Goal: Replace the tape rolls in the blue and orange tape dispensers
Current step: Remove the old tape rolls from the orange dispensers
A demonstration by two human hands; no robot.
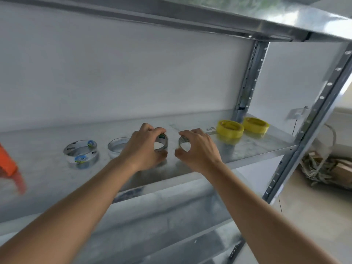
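Evidently both hands are picking fresh rolls off the shelf (247,149). The left hand (144,147) pinches a clear roll (161,142), thumb under and fingers over the rim, tipping it on edge so the core faces the person. The right hand (198,149) holds a second roll (184,143) the same way, just right of the first and apart from it. Holding by the rim probably keeps the cores free for a dispenser hub. Left of the left hand lie two more clear rolls (81,151) flat; right of the right hand sit two yellow rolls (230,128). An orange dispenser (9,164) shows at the far left edge; no blue one is visible.
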